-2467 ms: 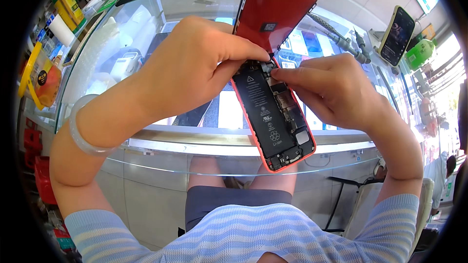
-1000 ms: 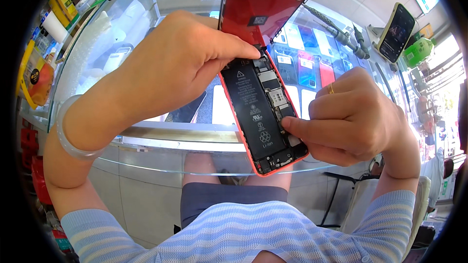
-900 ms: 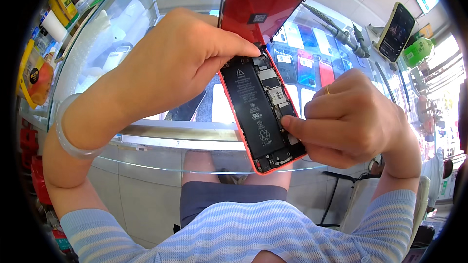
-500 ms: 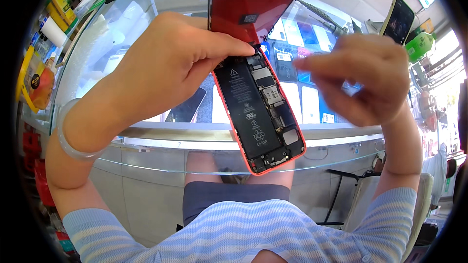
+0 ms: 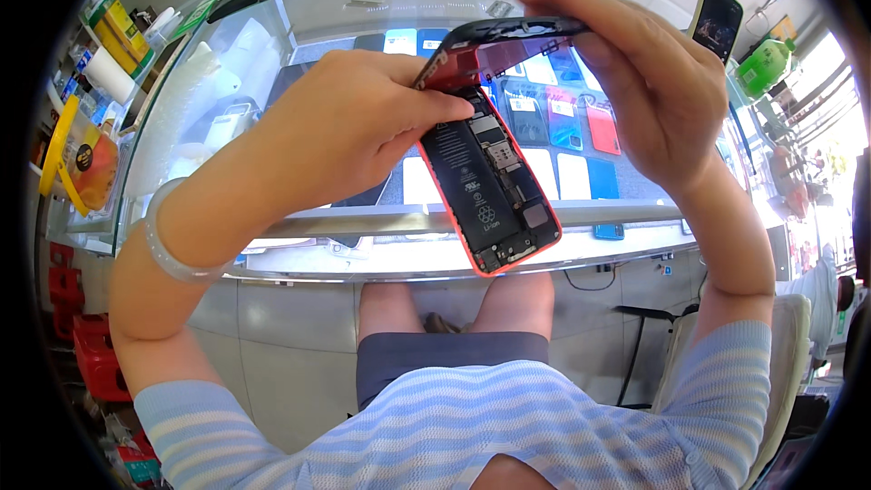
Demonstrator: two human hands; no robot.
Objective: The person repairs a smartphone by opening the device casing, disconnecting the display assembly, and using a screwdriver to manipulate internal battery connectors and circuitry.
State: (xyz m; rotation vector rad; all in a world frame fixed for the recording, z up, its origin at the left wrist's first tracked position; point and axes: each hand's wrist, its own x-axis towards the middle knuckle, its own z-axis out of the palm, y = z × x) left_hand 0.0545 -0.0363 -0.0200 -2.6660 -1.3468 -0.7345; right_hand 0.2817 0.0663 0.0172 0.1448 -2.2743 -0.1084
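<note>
Nearest to us, we note the striped top [image 5: 490,417] and dark shorts [image 5: 454,358], short of the counter's metal front rail [image 5: 363,220]. We find the opened phone body [image 5: 522,251], red-rimmed, battery [image 5: 474,186] exposed, held aslant with its lower end over the rail. The left hand [image 5: 358,118] is pinched together on the body's upper end and covers its upper left corner. The display panel [image 5: 499,32] rises tilted from that end, black outer edge tipped toward us. The right hand [image 5: 649,77] is at the panel's right edge, fingers extended; whether they clamp it, we cannot tell. We record open room between the body's right edge and the right forearm. Beyond, flat handsets [image 5: 603,130] lie in rows; farther off, a lit phone [image 5: 715,20] stands near a green bottle [image 5: 765,68].
</note>
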